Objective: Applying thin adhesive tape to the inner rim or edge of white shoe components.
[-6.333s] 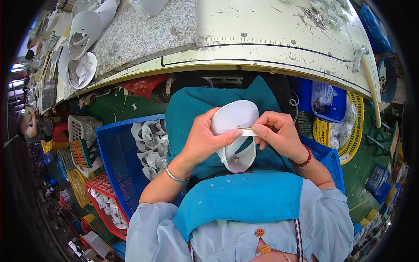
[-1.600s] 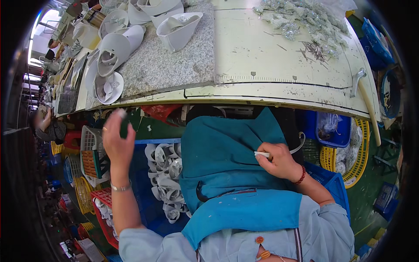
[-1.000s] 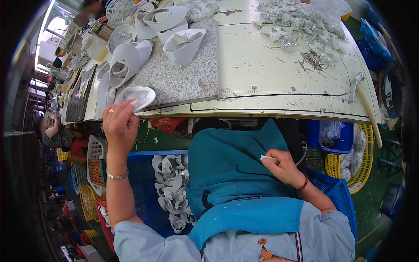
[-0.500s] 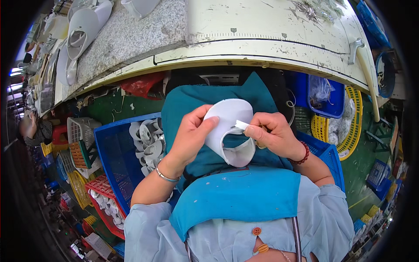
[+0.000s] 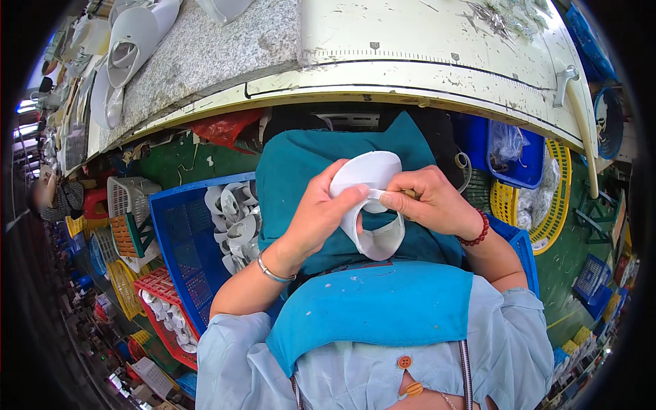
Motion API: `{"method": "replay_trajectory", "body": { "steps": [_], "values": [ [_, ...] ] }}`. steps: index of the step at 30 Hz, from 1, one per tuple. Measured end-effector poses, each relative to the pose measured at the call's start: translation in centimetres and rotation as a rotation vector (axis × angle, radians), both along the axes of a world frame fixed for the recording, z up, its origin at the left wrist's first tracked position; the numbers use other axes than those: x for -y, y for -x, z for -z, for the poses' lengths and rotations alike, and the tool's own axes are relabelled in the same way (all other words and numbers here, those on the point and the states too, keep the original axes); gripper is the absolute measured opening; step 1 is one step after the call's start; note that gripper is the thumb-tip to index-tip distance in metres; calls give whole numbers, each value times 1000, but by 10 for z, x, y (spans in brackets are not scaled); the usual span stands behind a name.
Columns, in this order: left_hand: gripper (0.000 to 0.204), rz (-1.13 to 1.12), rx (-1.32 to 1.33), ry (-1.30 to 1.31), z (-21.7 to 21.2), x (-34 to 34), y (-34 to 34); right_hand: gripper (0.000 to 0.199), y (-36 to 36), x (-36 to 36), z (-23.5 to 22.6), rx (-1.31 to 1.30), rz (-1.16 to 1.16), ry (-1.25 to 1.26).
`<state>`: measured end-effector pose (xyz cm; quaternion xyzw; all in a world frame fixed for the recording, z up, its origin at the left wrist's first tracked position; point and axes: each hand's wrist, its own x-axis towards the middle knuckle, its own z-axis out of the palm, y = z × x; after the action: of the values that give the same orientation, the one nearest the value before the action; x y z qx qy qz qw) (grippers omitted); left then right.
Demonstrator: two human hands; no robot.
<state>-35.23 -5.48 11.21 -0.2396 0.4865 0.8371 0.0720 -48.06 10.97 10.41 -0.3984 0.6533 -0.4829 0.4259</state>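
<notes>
Above my lap, a white shoe upper (image 5: 380,244) with a wide opening is gripped along its left side by my left hand (image 5: 321,212), thumb on the front face. My right hand (image 5: 429,201) pinches a narrow white strip (image 5: 373,195) against the edge of that opening. The strip's left end lies by my left thumb. Something tan shows between my right fingers, too small to make out. A teal apron (image 5: 301,164) covers my lap beneath the upper.
At my left, a blue crate (image 5: 179,236) holds several white uppers (image 5: 236,222); a red basket (image 5: 152,311) with white pieces stands beyond. Ahead is the worktable (image 5: 410,75) with a stone slab (image 5: 232,61) and more uppers (image 5: 133,41). Yellow basket (image 5: 557,205) and blue bin (image 5: 529,164) sit right.
My right hand has brought the white strip leftward onto the upper's opening edge. My left thumb has shifted right, to the strip's end. The upper has tilted slightly.
</notes>
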Motion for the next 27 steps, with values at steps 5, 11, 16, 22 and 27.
{"method": "replay_trajectory", "body": {
  "steps": [5, 11, 16, 22, 27],
  "values": [
    [35, 7, -26, 79, 10, 0, 1, 27, -1, 4, 2, -160, -16, 14],
    [35, -7, -34, 71, 11, 3, -3, 26, 0, -3, 8, -130, 55, 47],
    [32, -36, 10, -44, 9, 4, -3, 27, 1, -18, 14, -184, 118, -5],
    [34, -35, 23, -89, 15, 5, -1, 22, -6, -21, 16, -227, 201, 7],
    [30, 49, 38, 48, 12, 1, 2, 20, -8, -20, 20, -252, 237, 61]
  ]
}}
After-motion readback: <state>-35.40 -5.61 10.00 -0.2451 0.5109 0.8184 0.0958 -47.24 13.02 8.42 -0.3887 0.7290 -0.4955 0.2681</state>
